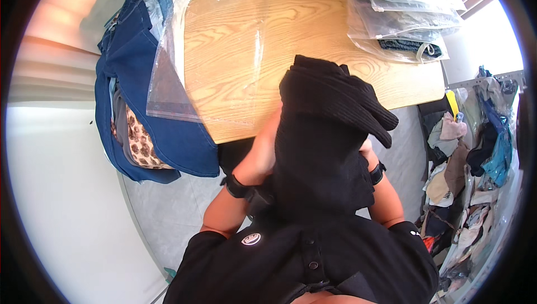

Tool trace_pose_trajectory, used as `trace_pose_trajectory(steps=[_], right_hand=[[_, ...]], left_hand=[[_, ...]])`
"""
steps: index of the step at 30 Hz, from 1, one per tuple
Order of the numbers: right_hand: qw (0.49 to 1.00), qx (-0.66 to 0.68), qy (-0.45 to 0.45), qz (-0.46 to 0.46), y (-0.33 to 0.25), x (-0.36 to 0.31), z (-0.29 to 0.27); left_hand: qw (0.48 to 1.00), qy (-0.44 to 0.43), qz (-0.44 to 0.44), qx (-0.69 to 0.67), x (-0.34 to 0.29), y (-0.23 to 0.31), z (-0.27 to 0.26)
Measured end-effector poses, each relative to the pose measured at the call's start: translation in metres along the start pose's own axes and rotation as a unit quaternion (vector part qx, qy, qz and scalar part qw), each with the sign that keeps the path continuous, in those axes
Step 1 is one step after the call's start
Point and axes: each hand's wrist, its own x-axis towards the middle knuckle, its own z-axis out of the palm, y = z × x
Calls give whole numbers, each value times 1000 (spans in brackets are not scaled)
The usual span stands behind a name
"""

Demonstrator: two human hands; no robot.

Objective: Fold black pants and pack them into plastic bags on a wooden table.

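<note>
A folded black ribbed knit garment (pixel 321 130) is held up in front of my chest, at the near edge of the table. My left hand (pixel 267 150) grips its left side, with the fingers hidden behind the cloth. On the other side my right hand (pixel 366 150) holds the garment, mostly covered by it. Loose folds of the knit hang over toward the right at the top. An empty clear plastic bag (pixel 224 63) lies flat on the wooden table (pixel 313 19), left of the garment.
Blue denim clothes (pixel 140 63) drape over the table's left edge, with a leopard-print cloth (pixel 144 139) among them. Bagged garments (pixel 403 13) are stacked at the far right. Below on the right, a rack (pixel 470 147) holds many clothes and plastic bags.
</note>
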Motion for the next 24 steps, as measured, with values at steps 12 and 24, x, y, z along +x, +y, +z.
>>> trace_pose_trajectory(steps=[12,24], right_hand=[[965,177,-144,126,-6,26,48],[861,354,-255,262,-25,52,90]], left_hand=[[675,95,282,675,-2,27,-39],[508,98,176,837,16,91,-154]])
